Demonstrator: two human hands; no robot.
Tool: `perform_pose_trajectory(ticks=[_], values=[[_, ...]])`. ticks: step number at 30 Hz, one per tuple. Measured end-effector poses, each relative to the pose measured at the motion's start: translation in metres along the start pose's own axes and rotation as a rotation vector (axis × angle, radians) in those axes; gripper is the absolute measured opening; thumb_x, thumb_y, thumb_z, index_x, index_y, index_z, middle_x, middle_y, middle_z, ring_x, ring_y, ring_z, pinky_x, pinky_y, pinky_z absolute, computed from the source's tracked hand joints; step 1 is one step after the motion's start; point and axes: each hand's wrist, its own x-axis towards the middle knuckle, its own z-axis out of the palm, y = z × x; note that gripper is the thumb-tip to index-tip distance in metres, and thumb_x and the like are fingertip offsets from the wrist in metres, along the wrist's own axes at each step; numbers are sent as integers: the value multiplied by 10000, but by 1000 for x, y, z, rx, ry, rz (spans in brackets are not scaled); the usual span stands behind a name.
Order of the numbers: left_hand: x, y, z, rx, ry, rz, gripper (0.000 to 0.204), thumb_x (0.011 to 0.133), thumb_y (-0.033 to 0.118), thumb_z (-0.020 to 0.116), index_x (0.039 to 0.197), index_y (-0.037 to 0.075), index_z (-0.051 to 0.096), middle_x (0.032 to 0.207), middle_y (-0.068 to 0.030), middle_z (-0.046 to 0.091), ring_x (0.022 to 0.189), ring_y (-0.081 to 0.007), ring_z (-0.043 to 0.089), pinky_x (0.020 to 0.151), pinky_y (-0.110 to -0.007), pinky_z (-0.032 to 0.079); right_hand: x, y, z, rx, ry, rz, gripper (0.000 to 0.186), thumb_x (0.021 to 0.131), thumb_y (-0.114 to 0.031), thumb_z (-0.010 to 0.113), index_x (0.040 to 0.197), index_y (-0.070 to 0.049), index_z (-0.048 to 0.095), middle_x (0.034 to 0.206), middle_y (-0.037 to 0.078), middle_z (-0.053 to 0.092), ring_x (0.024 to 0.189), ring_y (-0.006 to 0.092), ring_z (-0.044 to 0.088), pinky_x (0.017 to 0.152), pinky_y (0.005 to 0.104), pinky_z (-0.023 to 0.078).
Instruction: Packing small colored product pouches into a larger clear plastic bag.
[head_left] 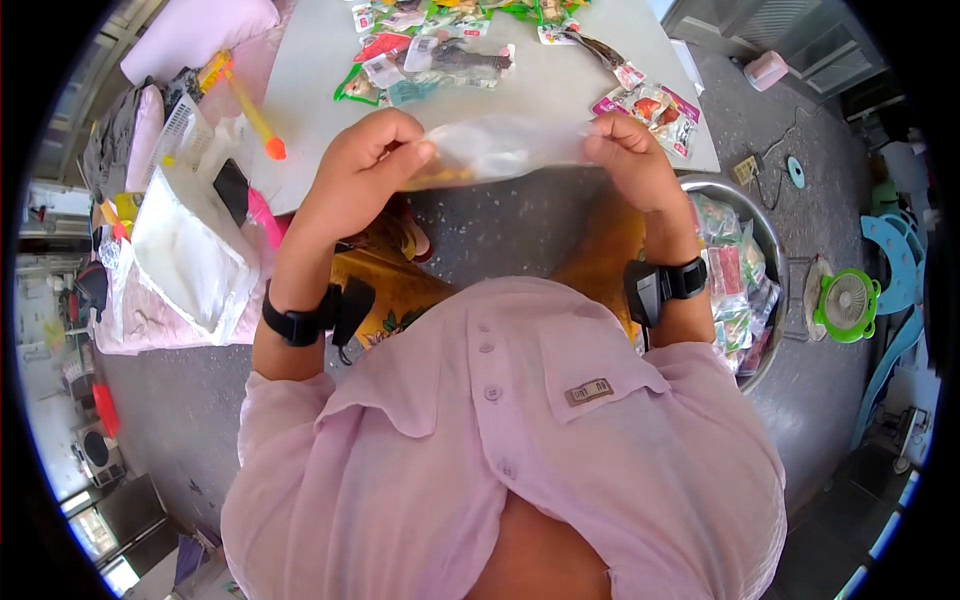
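A clear plastic bag (pixel 500 150) is stretched between my two hands, just above the near edge of the white table (pixel 310 90). Its left end is pinched between the thumb and fingers of my left hand (pixel 375 165). At the other end, my right hand (pixel 630 155) grips the bag with thumb against curled fingers. Motion blurs the bag, and whether anything is inside it I cannot tell. Beyond it on the table lie several small snack packets (pixel 460 60). A white and purple packet (pixel 655 115) lies close past my right hand.
To my right on the floor stands a metal basin (pixel 770 235) full of packets. Farther right is a small green fan (pixel 848 303). A pink-covered surface on my left carries a white foam box (pixel 190 250), a dark phone-like slab (pixel 231 190) and a yellow stick with an orange tip (pixel 255 120).
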Motion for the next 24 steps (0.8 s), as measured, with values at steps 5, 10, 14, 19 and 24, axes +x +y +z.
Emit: perform_pose_trajectory(ticks=[5, 10, 14, 19, 24], values=[[2, 0, 10, -2, -129, -33, 100, 737, 90, 488, 688, 17, 441, 648, 7, 430, 596, -59, 381, 539, -190, 332, -11, -13, -2, -34, -88, -80, 182, 717, -72, 535, 885, -21, 489, 830, 37, 522, 750, 99, 480, 696, 224, 384], [-1, -5, 24, -148, -248, -124, 78, 748, 82, 465, 715, 13, 450, 678, -2, 452, 640, -68, 417, 584, -198, 347, -21, -21, 24, -277, -148, -96, 270, 691, -164, 564, 895, -6, 484, 781, 68, 523, 728, 136, 489, 657, 239, 389], [1, -11, 32, -244, -260, -213, 70, 758, 71, 446, 764, 2, 455, 732, -23, 476, 701, -87, 443, 640, -208, 354, -36, -30, 26, -482, -162, -9, 186, 708, -177, 518, 781, -8, 490, 641, 105, 493, 613, 145, 474, 559, 260, 377], [8, -40, 54, -179, -318, -91, 71, 765, 68, 436, 777, 0, 456, 769, -40, 479, 733, -103, 442, 677, -214, 353, -61, -43, 6, -635, -76, -58, 165, 716, -155, 501, 687, -7, 434, 550, 78, 412, 518, 141, 390, 494, 276, 337], [7, -72, 64, -169, -329, -216, 79, 763, 79, 442, 788, 6, 457, 747, -39, 483, 718, -106, 449, 674, -211, 361, -114, -63, -55, -664, 199, 191, 165, 721, -3, 496, 886, 1, 497, 753, 18, 523, 709, 80, 495, 617, 203, 398]])
